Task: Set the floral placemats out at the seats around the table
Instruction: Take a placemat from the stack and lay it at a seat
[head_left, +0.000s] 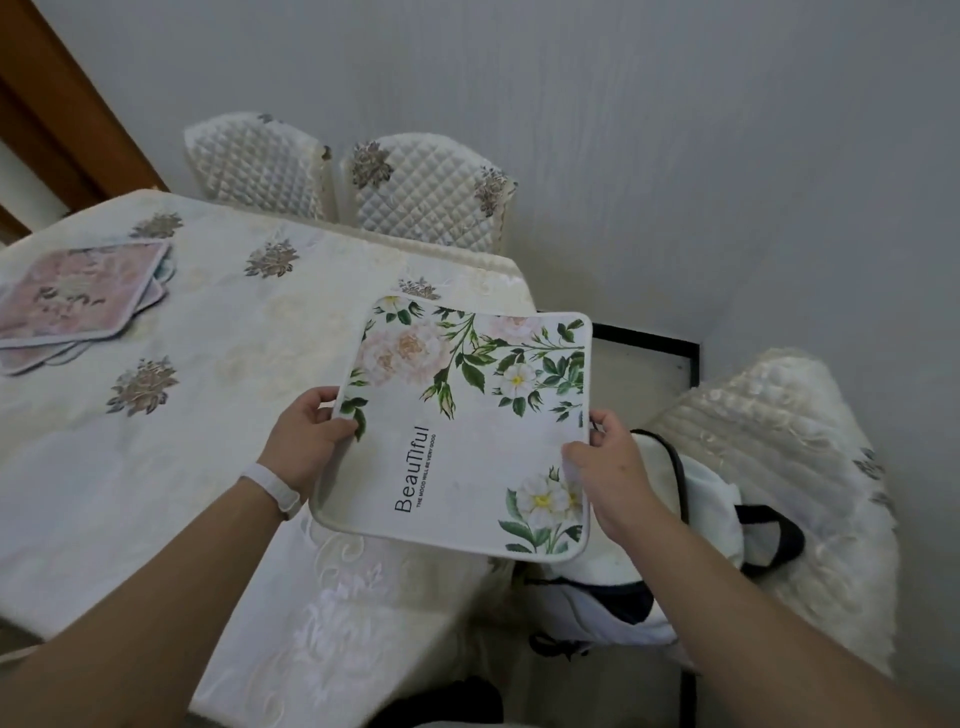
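Head: placemat (457, 431) reads "BeauTiful".

Fingertips of the left hand (306, 436) and right hand (608, 457) vanish under the white square fabric placemat with pale flowers and green leaves (457, 431). Far left of it, the stack of pink floral mats (78, 296) runs off the frame, so no idea how many. Right of it, a white cloth bag with dark straps (717, 499) is half buried under the mat and forearm. Below it, some dark blob (441, 701) gets cropped.
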